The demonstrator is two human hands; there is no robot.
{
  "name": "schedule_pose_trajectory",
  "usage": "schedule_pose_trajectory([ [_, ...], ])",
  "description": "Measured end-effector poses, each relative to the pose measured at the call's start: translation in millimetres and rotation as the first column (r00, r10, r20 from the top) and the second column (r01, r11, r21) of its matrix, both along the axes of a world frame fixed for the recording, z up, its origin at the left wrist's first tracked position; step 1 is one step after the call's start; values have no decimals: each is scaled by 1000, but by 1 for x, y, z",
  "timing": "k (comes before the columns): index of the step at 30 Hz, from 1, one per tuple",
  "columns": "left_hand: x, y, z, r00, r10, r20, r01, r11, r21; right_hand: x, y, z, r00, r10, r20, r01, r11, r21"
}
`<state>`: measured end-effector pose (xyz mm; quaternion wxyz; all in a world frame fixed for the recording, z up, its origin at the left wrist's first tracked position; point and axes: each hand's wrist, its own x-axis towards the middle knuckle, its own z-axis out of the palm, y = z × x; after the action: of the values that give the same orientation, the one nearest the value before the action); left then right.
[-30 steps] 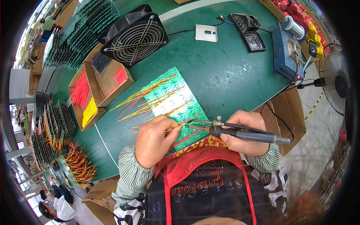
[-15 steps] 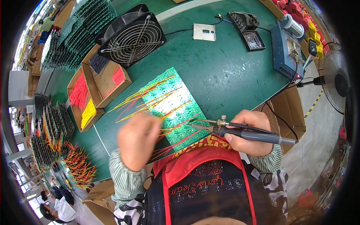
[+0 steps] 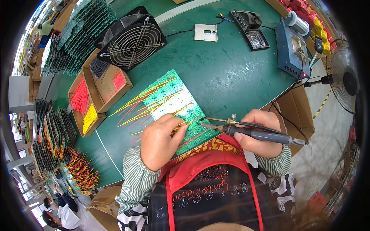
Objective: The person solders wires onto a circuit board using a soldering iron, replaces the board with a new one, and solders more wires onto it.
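A green circuit board (image 3: 198,115) lies on the table before me, with red and yellow wires (image 3: 148,94) running off its left side. Over its lower part my left hand (image 3: 160,142) is closed, thumb and forefinger pinching a yellow wire (image 3: 176,128) against the board. My right hand (image 3: 264,118) grips a grey-handled soldering iron (image 3: 266,136), which has a thin solder feed tube clamped along it. The iron's tip and the tube's end are at the board, close to the left fingertips. Whether the tip touches a joint is too small to tell.
Left of the board stands a cardboard tray (image 3: 111,101) of red and yellow wires, behind it a black fan (image 3: 133,44). Stacked boards (image 3: 83,38) fill the far left. At the right are a blue solder feeder (image 3: 289,56), a black tray (image 3: 257,40) and another fan (image 3: 348,82).
My left hand has moved right onto the board and now pinches a yellow wire near the iron's tip. The right hand with the soldering iron has barely shifted.
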<state>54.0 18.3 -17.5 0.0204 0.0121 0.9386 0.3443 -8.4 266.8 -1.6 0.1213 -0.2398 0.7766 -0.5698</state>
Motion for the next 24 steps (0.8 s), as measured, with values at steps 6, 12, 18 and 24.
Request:
schedule_pose_trajectory([
  [6,-2,0,1,1000,-11,29,11,1000,8,-4,-3,-3,1000,16,5,-16,1000,-7],
  [12,-1,0,-2,999,-4,42,3,1000,3,-7,-5,-6,998,61,-9,-61,998,6],
  [18,0,3,0,1000,3,-3,-3,1000,-30,-6,-1,-1,1000,21,-23,-21,1000,-22],
  [24,1,-21,16,974,73,-216,-118,972,-203,-5,7,3,1000,-2,15,2,1000,-17],
])
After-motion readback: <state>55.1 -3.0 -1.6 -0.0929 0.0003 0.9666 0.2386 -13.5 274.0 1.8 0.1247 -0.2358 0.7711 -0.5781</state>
